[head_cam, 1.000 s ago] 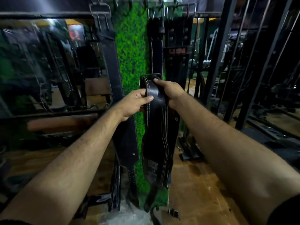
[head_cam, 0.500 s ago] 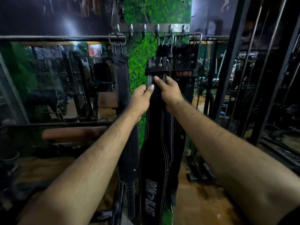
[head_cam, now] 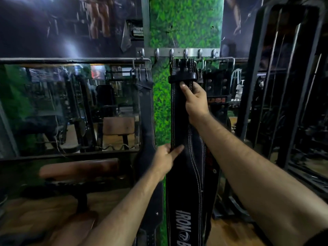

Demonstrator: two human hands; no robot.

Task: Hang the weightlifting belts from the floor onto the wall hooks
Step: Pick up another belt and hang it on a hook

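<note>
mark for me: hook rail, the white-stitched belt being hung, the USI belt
hook rail [head_cam: 192,52]: head view, bare steel strip between two hooks.
white-stitched belt [head_cam: 184,174]: head view, wide black mid-section above the printed logo.
USI belt [head_cam: 219,100]: head view, red lettering on its band, right of the right hand [head_cam: 195,102].

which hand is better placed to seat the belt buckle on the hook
Right. The right hand grips the stitched belt just under its buckle, right below the hook rail. The left hand holds the belt much lower.
</note>
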